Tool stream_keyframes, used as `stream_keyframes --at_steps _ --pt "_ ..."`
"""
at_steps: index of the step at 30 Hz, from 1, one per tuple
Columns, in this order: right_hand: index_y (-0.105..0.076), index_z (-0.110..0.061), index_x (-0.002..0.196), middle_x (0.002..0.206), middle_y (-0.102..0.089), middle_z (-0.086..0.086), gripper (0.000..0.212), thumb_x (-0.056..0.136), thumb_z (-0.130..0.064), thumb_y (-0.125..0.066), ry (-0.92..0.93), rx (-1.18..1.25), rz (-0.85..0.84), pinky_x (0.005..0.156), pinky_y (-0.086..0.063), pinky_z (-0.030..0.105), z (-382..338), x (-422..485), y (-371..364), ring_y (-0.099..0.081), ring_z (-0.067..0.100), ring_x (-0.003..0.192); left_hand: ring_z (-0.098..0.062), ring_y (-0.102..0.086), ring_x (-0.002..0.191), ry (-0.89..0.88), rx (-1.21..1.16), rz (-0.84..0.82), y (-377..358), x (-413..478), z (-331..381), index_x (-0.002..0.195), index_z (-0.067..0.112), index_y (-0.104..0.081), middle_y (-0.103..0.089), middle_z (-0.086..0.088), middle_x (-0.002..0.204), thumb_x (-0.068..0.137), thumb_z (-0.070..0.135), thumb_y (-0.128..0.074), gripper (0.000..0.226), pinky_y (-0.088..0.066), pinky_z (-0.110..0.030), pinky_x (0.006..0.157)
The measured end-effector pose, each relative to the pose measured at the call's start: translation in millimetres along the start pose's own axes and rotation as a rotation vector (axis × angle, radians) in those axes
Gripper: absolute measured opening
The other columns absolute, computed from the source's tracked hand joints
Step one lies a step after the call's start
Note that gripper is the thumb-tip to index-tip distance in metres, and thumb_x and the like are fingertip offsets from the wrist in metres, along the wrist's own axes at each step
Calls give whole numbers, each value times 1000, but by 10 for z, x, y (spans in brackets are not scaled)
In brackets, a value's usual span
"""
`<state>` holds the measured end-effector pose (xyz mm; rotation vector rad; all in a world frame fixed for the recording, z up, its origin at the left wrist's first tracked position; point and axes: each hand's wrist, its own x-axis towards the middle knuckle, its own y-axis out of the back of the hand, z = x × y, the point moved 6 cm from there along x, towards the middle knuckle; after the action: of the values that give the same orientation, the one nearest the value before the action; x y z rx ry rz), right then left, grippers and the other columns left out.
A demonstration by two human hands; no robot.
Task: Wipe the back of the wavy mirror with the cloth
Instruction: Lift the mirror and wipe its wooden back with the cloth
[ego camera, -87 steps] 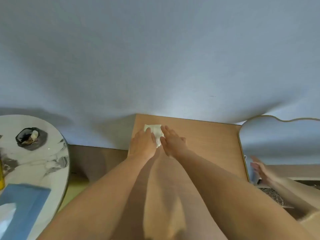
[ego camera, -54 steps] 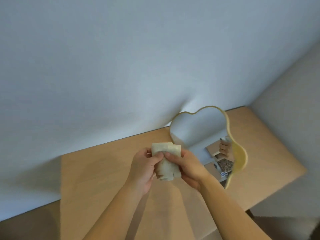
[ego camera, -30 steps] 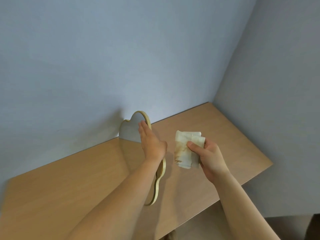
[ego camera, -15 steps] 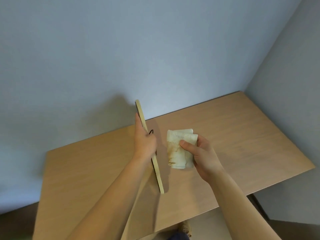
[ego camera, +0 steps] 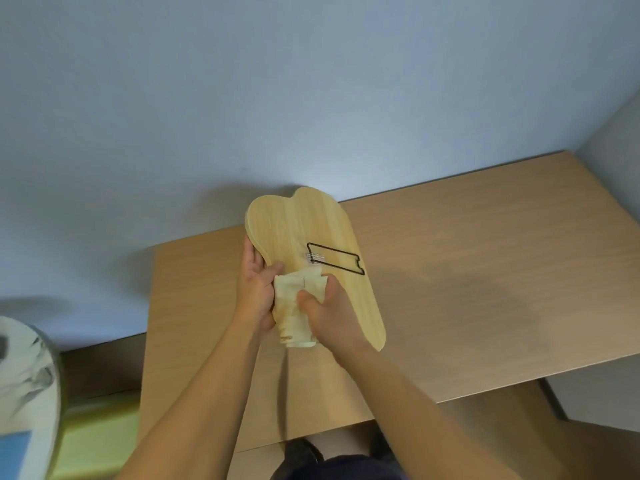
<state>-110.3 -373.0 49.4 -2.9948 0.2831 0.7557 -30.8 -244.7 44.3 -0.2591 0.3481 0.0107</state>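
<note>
Half a second back I was seeing the wavy mirror [ego camera: 313,251] nearly edge-on; now its pale wooden back is turned to face me, and the cloth [ego camera: 298,306] that was held apart off to the right is pressed against that back. My left hand [ego camera: 254,289] cups the mirror's left edge, thumb lying across the wood and the other fingers curled behind the rim, so they are closed around it. My right hand [ego camera: 330,315] clamps the folded cloth with thumb and fingers bunched together, pushing it onto the lower left part of the board, just right of my left thumb. Beyond my right fingertips, a black wire stand [ego camera: 335,258] lies flat against the back, with a small clear fitting at its left end. The mirror appears held up off the wooden table [ego camera: 485,271], tilted toward me, though I cannot tell whether its lower end rests on the surface.

I judge the board stiff and fairly light, but the glass face behind makes it fragile, so I would hold the rim firmly and keep pressure moderate. The cloth is soft and stained brown in places; it will follow the wood easily but could snag on the wire. Most of the back above and right of my fingers looks not yet wiped.
</note>
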Motion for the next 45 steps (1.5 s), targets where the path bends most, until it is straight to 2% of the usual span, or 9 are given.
stream_keyframes --at_steps 3,9,23,27,30,32,34,38,45 --pt "-51 -19 114 106 -68 -5 45 87 -49 -71 38 -169 117 76 -59 34 77 17 -276 -69 12 93 -32 -62 138 64 -107 -1 144 57 -138 161 39 -40 -62 -3 155 99 -14 -50 83 -52 -56 111" --pt "-45 -10 125 119 -63 10 46 102 -49 -56 223 -482 220 73 -56 42 280 121 -395 -66 29 99 -42 -57 141 146 -244 -5 338 157 -353 159 42 -44 -65 -8 152 101 -10 -51 78 -43 -66 116" --pt "-45 -2 120 118 -64 26 40 105 -37 -56 -78 -659 499 69 -53 46 1228 311 1249 -64 38 91 -32 -65 134 144 -282 -20 515 233 -484 156 47 -47 -68 1 149 96 0 -66 78 -52 -68 103" --pt "-45 -6 115 107 -64 17 36 101 -32 -65 -55 -644 543 69 -46 39 1084 268 1365 -64 37 89 -34 -63 136 135 -315 -30 535 232 -489 155 47 -48 -66 -2 151 97 -1 -65 77 -57 -64 98" --pt "-47 -18 116 89 -65 -5 36 96 -34 -73 88 -424 468 54 -48 17 695 201 756 -68 6 72 -32 -65 134 132 -317 -21 594 231 -469 156 47 -47 -70 0 147 98 -2 -64 79 -62 -55 91" --pt "-48 -19 119 93 -66 -10 40 95 -38 -73 163 -334 355 60 -49 11 627 199 406 -66 -4 77 -37 -61 139 136 -285 -36 386 277 -563 158 43 -45 -70 -3 146 99 -4 -60 77 -57 -62 100" --pt "-48 -13 126 108 -67 0 45 98 -42 -67 235 -397 219 73 -56 28 577 96 -77 -67 10 92 -42 -53 145 125 -304 -40 432 285 -532 160 40 -44 -65 -8 151 101 -6 -56 75 -44 -69 113" --pt "-48 -7 125 114 -68 10 41 103 -39 -61 154 -422 255 78 -60 47 795 89 187 -69 25 98 -39 -54 144 124 -285 -36 482 265 -530 160 40 -43 -63 -7 154 100 -5 -57 76 -41 -70 115" --pt "-47 -3 114 110 -67 22 37 104 -37 -60 -30 -542 433 74 -58 51 1257 230 1175 -67 40 95 -36 -59 140 130 -273 -27 516 223 -553 157 45 -47 -65 -3 152 99 -1 -62 75 -46 -71 110"
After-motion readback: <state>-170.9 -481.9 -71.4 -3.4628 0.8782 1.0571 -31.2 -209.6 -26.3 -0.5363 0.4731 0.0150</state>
